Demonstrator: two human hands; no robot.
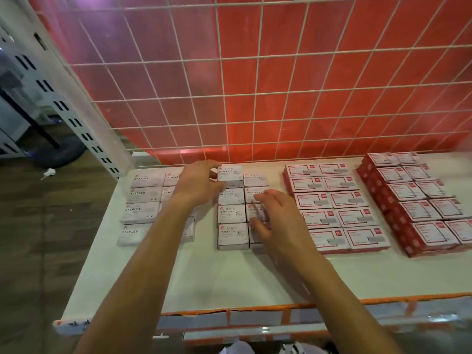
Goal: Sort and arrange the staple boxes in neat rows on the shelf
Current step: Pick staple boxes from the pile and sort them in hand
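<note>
Pinching paper-clip box (230,172): left grip (199,182) | right grip (278,221) flat | white shelf (204,277), red wall (306,72)

We read STAPLES on the left-edge boxes (139,209) of the shelf (204,277) and PAPER CLIPS on the middle boxes (231,213). Print on the red boxes (350,200) is too blurred for us.

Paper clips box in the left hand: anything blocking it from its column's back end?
Nothing visible. The left hand holds the paper clips box at that end; the right hand lies over the neighbouring column.
</note>
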